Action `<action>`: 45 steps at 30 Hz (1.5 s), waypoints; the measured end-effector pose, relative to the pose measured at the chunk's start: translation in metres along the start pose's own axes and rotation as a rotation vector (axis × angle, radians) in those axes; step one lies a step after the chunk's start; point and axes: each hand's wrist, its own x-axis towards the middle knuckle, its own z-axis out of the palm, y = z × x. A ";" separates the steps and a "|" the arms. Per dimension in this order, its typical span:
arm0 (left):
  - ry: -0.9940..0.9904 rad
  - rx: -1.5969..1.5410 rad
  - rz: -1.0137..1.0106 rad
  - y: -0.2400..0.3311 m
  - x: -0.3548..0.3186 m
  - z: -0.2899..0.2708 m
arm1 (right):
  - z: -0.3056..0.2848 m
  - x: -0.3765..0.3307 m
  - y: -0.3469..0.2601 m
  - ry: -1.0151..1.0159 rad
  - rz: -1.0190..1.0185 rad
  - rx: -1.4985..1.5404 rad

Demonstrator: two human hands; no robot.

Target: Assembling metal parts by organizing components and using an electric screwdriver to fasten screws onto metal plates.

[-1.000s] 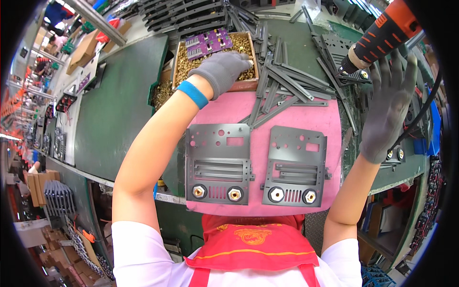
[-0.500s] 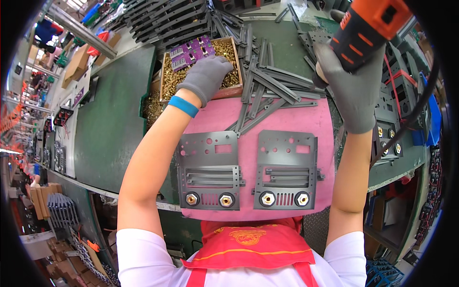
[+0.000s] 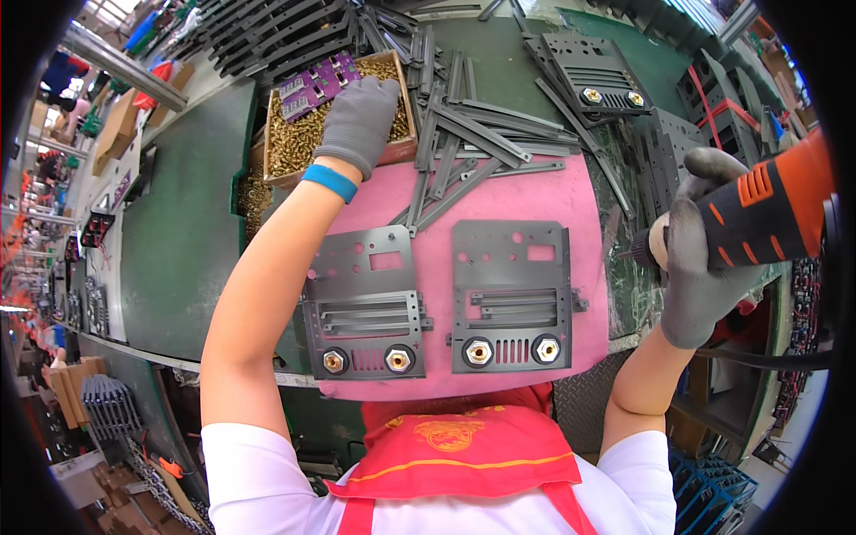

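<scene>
My left hand (image 3: 358,120), in a grey glove with a blue wristband, reaches into a wooden box (image 3: 272,174) full of small brass parts. Whether its fingers hold anything is hidden. My right hand (image 3: 700,259), also gloved, grips an orange and black power screwdriver (image 3: 758,214) at the right side, its tip pointing left. On a pink mat (image 3: 526,196) in front of me lie two grey metal plates, the left plate (image 3: 366,303) and the right plate (image 3: 510,299), each with two brass fittings along its near edge.
Loose grey metal strips (image 3: 473,134) lie piled behind the mat. Another plate with brass fittings (image 3: 593,76) sits at the back right. Purple pieces (image 3: 312,85) rest at the box's far edge. Stacks of dark parts (image 3: 259,36) line the back of the green bench (image 3: 178,241).
My right hand has taken hold of the screwdriver and brought it down to the right side. My left hand stays in the brass parts box.
</scene>
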 end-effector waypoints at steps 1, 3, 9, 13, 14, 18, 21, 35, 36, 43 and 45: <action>0.041 0.018 -0.037 0.001 0.001 -0.001 | -0.001 -0.001 0.009 0.029 -0.107 -0.009; 0.110 -0.042 -0.098 -0.001 0.001 -0.004 | -0.011 -0.003 0.020 0.015 -0.140 -0.030; 0.185 -1.375 -0.582 -0.034 -0.005 -0.008 | -0.012 -0.008 0.013 -0.086 -0.109 -0.081; -0.128 -2.965 -0.773 -0.057 -0.037 -0.008 | -0.010 -0.012 0.009 -0.203 -0.008 0.053; -0.140 -3.228 -0.684 -0.048 -0.048 -0.015 | -0.006 -0.012 0.007 -0.213 -0.003 0.057; -0.400 -3.357 -0.896 0.001 -0.094 -0.068 | -0.009 -0.015 0.003 -0.221 0.202 0.111; -0.665 -3.379 -0.737 0.044 -0.136 -0.079 | -0.026 -0.015 0.012 -0.431 0.096 0.302; -0.863 -2.740 -0.870 0.147 -0.185 -0.094 | 0.003 -0.008 0.028 -0.710 0.087 1.147; -0.865 -2.744 -0.873 0.147 -0.188 -0.089 | 0.007 -0.008 0.029 -0.708 0.091 1.144; -0.835 -2.717 -0.739 0.155 -0.189 -0.087 | 0.022 -0.017 0.027 -0.683 0.104 1.144; -0.828 -2.638 -0.752 0.158 -0.189 -0.088 | 0.015 -0.018 0.029 -0.678 0.107 1.149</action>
